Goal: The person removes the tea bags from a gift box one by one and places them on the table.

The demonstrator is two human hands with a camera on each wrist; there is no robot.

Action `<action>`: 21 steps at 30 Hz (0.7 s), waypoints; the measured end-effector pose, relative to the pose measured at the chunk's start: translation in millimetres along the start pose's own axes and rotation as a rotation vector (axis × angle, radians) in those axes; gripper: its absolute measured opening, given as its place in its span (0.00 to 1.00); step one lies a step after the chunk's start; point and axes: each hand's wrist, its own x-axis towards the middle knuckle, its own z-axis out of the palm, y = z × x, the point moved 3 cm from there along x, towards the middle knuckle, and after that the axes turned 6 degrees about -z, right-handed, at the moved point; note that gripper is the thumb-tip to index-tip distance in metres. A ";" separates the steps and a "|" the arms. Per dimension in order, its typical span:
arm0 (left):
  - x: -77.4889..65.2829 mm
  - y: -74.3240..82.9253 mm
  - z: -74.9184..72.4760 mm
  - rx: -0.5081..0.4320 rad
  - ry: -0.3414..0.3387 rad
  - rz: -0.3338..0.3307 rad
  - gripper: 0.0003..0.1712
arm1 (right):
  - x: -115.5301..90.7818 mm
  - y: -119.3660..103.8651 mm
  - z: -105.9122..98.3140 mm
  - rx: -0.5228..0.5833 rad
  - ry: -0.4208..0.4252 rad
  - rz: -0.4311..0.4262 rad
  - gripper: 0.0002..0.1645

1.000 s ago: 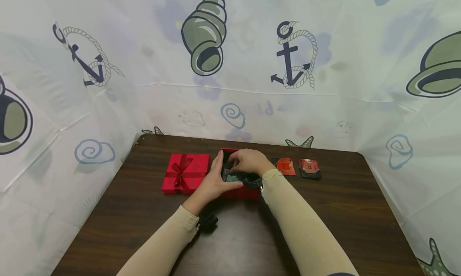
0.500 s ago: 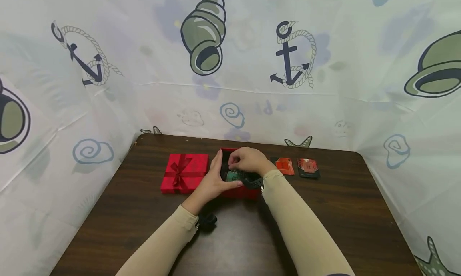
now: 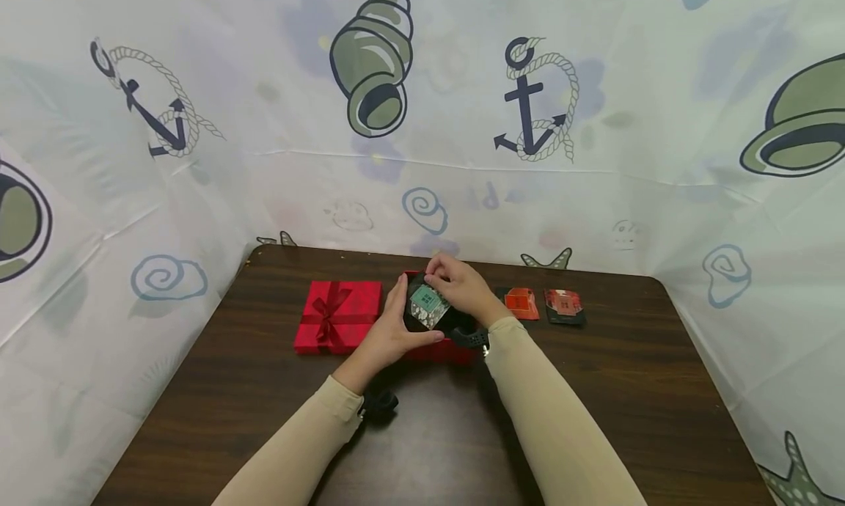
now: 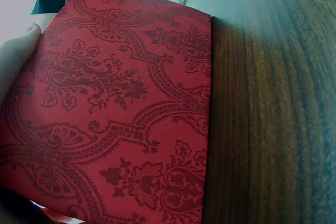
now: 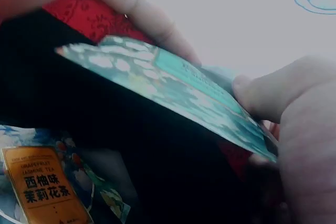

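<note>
My left hand [image 3: 389,330] holds the open red gift box [image 3: 441,354] at its left side, thumb along the near edge. In the left wrist view the patterned red box wall [image 4: 121,103] fills the centre, with the thumb [image 4: 18,51] at its edge. My right hand [image 3: 467,290] pinches a green tea sachet [image 3: 428,306] by one edge, tilted over the black box interior. The right wrist view shows this sachet edge-on between thumb and fingers. Below it, inside the box, lies another sachet with an orange label [image 5: 44,184] reading grapefruit jasmine tea.
A red lid with a ribbon bow [image 3: 339,319] lies just left of the box. To the right are an orange-labelled sachet [image 3: 521,303] and a red-labelled sachet [image 3: 565,307]. The brown wooden table [image 3: 614,389] meets a printed curtain behind.
My right hand has risen, bringing the green tea sachet up from inside the box, so its face now shows. The left hand keeps its place on the box.
</note>
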 end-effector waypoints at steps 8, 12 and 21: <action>-1.8 2.5 0.4 0.006 0.004 0.004 0.82 | -3.1 -0.5 -2.1 0.069 0.064 -0.031 0.09; -0.8 2.4 1.0 -0.008 -0.004 0.004 0.82 | -6.0 -0.5 -3.5 0.112 0.091 -0.020 0.11; -1.6 -0.4 1.0 -0.024 -0.009 -0.008 0.82 | -8.6 2.1 -1.4 0.112 0.078 -0.074 0.12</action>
